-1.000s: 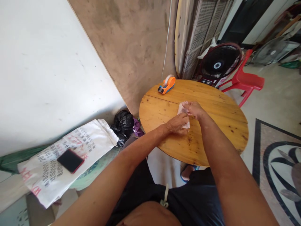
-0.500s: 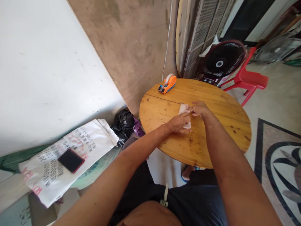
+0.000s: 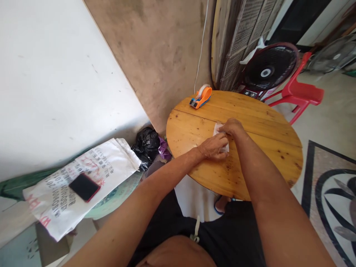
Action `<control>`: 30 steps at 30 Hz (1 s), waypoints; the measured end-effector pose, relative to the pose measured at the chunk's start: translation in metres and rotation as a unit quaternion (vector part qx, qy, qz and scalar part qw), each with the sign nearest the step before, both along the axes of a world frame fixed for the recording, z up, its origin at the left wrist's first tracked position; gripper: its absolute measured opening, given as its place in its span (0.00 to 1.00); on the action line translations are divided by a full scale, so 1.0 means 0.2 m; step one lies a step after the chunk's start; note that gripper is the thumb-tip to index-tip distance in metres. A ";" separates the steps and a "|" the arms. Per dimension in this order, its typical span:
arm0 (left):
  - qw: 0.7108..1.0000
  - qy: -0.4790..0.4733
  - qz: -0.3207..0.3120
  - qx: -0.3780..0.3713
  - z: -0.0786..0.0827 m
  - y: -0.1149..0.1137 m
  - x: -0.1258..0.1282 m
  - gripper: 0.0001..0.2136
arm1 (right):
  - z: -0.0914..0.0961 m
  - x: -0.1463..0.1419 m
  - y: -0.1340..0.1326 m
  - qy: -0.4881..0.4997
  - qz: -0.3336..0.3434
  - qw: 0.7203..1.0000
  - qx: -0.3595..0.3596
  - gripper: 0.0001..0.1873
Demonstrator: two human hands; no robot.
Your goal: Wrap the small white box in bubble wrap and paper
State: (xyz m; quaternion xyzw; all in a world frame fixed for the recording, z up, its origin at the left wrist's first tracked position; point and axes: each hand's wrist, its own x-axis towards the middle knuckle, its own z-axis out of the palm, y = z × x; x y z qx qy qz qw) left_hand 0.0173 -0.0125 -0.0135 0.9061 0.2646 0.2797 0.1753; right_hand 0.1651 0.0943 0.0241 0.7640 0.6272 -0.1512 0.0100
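A small whitish packet (image 3: 218,127), flat and oblong, lies on the round wooden table (image 3: 267,152); its exact kind is hard to make out. My left hand (image 3: 214,146) is closed over its near part, fingers curled and pressed down on it. At the packet's far end, my right hand (image 3: 233,127) has its fingers drawn together on the edge. Both hands are close together and hide much of the packet. Toward the table's back rim stands an orange and blue tape dispenser (image 3: 205,96) with a roll of tape in it.
A black phone (image 3: 84,187) rests on a white printed sack (image 3: 111,157) at left, beside a black plastic bag (image 3: 146,145). Behind the table are a fan (image 3: 266,72) and a red chair (image 3: 303,91). A brown board (image 3: 164,55) leans against the wall.
My right hand has moved left onto the packet's far end, its fingers now closed there. My left hand stays on the packet. The view has shifted slightly.
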 end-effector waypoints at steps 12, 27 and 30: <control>0.997 -0.053 -0.014 0.055 -0.04 -0.01 -0.02 0.10 | -0.04 0.07 -0.09 0.247 -0.037 0.962 0.110 0.15; 0.991 -0.048 0.059 0.113 -0.06 -0.12 -0.06 0.11 | 0.09 0.08 -0.44 0.524 0.004 0.828 0.199 0.22; 0.989 -0.060 0.095 0.100 -0.07 -0.13 -0.06 0.12 | 0.09 0.08 -0.52 0.546 0.036 0.812 0.200 0.20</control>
